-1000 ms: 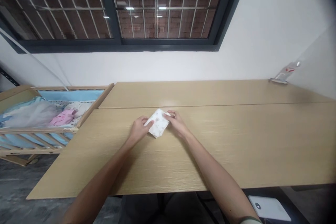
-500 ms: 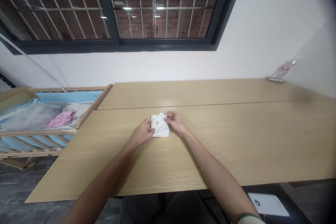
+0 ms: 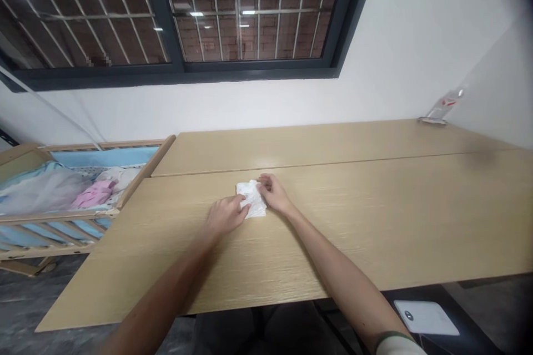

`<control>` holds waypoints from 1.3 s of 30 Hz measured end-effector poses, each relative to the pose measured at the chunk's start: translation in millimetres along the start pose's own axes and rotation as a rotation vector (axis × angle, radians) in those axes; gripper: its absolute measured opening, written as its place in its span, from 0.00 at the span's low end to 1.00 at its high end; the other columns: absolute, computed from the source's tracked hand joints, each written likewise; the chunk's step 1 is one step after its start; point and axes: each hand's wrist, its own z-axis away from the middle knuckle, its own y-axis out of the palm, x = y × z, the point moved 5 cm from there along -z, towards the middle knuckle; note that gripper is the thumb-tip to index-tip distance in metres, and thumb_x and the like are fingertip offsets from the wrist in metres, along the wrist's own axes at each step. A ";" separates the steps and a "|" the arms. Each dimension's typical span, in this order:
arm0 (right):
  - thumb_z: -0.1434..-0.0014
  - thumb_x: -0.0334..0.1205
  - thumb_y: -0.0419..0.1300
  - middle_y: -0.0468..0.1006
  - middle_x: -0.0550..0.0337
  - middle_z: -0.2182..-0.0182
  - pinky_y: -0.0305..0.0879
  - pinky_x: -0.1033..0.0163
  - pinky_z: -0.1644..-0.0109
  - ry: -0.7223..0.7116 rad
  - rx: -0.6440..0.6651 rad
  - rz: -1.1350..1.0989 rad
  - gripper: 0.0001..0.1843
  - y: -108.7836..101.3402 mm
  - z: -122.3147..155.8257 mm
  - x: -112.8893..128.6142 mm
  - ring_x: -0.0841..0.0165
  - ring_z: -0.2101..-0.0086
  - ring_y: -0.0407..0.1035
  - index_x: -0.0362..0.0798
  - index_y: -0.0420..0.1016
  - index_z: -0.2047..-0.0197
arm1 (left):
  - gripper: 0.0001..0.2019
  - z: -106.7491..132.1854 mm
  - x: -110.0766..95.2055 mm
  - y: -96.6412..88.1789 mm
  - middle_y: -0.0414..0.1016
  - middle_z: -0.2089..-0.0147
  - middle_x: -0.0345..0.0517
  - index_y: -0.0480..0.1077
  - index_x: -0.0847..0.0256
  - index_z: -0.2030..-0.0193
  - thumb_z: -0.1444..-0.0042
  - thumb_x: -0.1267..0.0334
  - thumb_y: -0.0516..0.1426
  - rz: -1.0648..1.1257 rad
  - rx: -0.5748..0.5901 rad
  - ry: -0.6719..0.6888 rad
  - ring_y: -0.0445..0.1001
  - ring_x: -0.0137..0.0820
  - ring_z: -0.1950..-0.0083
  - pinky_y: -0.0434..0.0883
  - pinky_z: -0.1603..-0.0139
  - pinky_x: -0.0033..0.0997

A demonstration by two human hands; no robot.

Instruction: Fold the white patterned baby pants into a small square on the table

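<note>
A small folded white piece with faint print [image 3: 255, 205], cloth or paper I cannot tell, lies on the wooden table in front of me. My left hand [image 3: 227, 214] rests at its left side, forefinger and thumb spread apart, their tips on the white surface. At the upper right edge my right hand [image 3: 272, 193] has its thumb on the piece and its fingers curled behind, pinching the edge. The upper right corner is partly hidden by these fingers.
The wide wooden table [image 3: 353, 222] has a seam along its back. A wooden crib [image 3: 120, 212] with bedding stands to the left. A clear plastic package [image 3: 443, 105] leans in the back right corner. Below the front edge, a white phone [image 3: 427, 317] lies at right.
My left hand has shifted from gripping the left edge to lying over the piece, with the forefinger reaching onto it. The right hand stays at the right edge. The view has turned slightly.
</note>
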 end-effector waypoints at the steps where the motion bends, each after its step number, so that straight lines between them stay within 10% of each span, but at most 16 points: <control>1: 0.34 0.48 0.56 0.73 0.46 0.41 0.69 0.49 0.41 -0.030 -0.022 0.021 0.26 -2.2 1.4 5.9 0.59 0.44 0.70 0.50 0.62 0.36 | 0.17 2.3 -7.4 1.2 0.81 0.61 0.50 0.73 0.56 0.47 0.33 0.52 0.50 -0.013 -0.014 0.021 0.79 0.43 0.53 0.71 0.50 0.40; 8: 0.27 0.57 0.43 0.52 0.56 0.26 0.42 0.47 0.25 -0.332 0.315 0.285 0.33 5.6 28.9 72.9 0.60 0.28 0.46 0.54 0.53 0.26 | 0.22 23.9 -57.3 20.6 0.76 0.43 0.63 0.71 0.62 0.41 0.32 0.53 0.48 -0.048 -0.012 0.203 0.77 0.49 0.45 0.77 0.50 0.47; 15: 0.27 0.60 0.40 0.61 0.71 0.31 0.45 0.52 0.24 -0.273 0.747 0.355 0.28 25.4 53.4 78.8 0.64 0.30 0.53 0.65 0.62 0.30 | 0.19 31.6 -65.2 35.3 0.81 0.54 0.62 0.78 0.58 0.48 0.34 0.58 0.49 -0.106 0.106 0.280 0.80 0.52 0.54 0.77 0.56 0.54; 26: 0.27 0.59 0.41 0.52 0.70 0.27 0.31 0.46 0.23 -0.277 0.630 0.516 0.30 22.1 8.6 39.6 0.63 0.28 0.43 0.65 0.51 0.26 | 0.29 30.5 -68.6 31.1 0.75 0.46 0.78 0.69 0.80 0.39 0.35 0.53 0.50 -0.200 0.088 0.236 0.75 0.59 0.43 0.77 0.53 0.51; 34: 0.29 0.64 0.36 0.47 0.60 0.25 0.32 0.48 0.24 -0.250 0.513 0.540 0.38 22.4 -3.3 18.1 0.63 0.27 0.36 0.54 0.46 0.24 | 0.19 21.8 -55.3 19.7 0.80 0.49 0.56 0.74 0.58 0.46 0.35 0.51 0.52 -0.107 0.063 0.141 0.79 0.45 0.52 0.74 0.57 0.39; 39: 0.28 0.59 0.42 0.54 0.47 0.27 0.45 0.47 0.26 -0.244 0.148 0.386 0.36 -2.0 -1.9 12.8 0.59 0.29 0.46 0.48 0.54 0.26 | 0.19 3.9 -15.1 0.6 0.81 0.59 0.50 0.74 0.56 0.58 0.30 0.51 0.45 -0.136 -0.037 -0.079 0.79 0.40 0.57 0.69 0.59 0.35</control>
